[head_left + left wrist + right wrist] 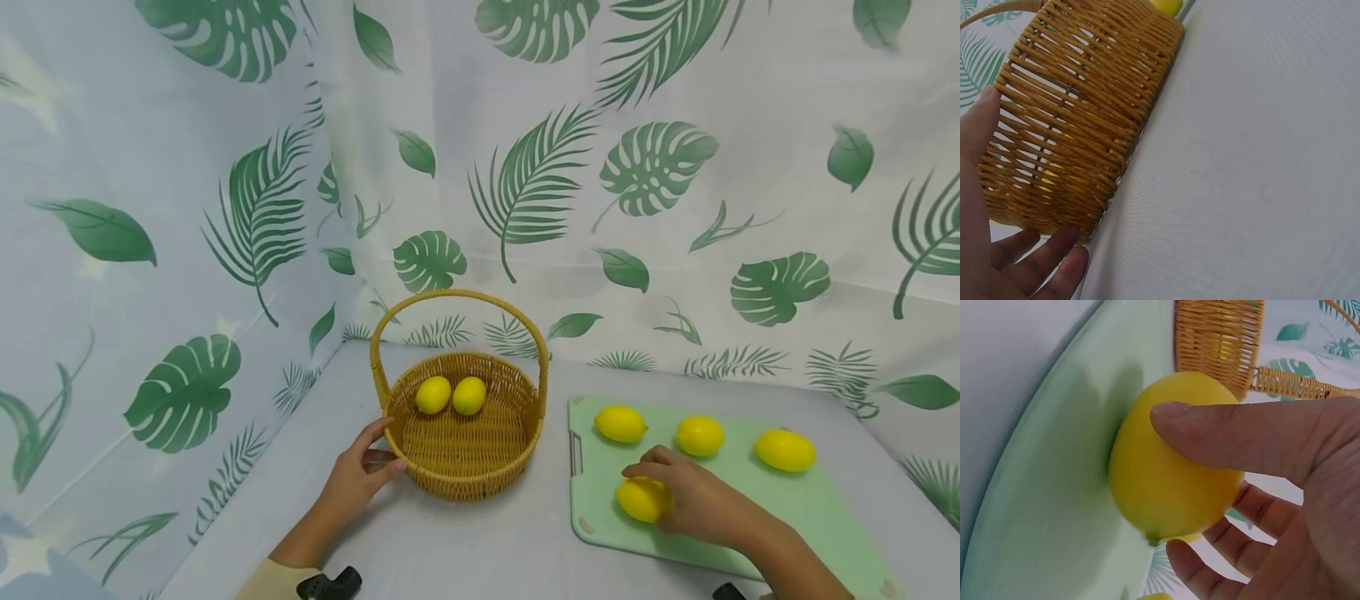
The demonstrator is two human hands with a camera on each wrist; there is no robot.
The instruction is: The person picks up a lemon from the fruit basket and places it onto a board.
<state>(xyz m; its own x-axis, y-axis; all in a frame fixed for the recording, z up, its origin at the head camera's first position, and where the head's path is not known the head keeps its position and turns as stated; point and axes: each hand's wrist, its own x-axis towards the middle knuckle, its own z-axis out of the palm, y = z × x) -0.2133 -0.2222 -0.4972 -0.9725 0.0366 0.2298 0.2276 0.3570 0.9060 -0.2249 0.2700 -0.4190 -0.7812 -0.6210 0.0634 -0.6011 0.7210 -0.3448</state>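
Lemon (639, 500), plain yellow with a small greenish tip, is held by the right hand (697, 496), at the hand's left side. The right wrist view shows the thumb laid across the fruit and the bent fingers along its other side, so the hand is narrowed to the lemon's width. The fruit is right above or against the pale green board (738, 500); whether the two touch, I cannot tell.

Beyond the right hand, on the same board, lie a second lemon (620, 423) to its left, a third lemon (700, 436) almost straight past the knuckles, and a fourth lemon (785, 450) to its right. A slot handle (576, 454) is set in the board's edge, to the left of that hand.

Well to the left of the right hand, and directly right of the left hand (363, 467), stands a round wicker basket (465, 446), upright. The left hand is spread wide at the basket's side, thumb and fingers well apart, touching the rim. Inside, beyond this hand and to its right, a fifth lemon (432, 394) and a sixth lemon (469, 395) lie side by side. The arched handle (457, 293) rises above them.

Under everything is a pale tabletop (525, 550); past both hands hangs white leaf-print cloth (450, 108).
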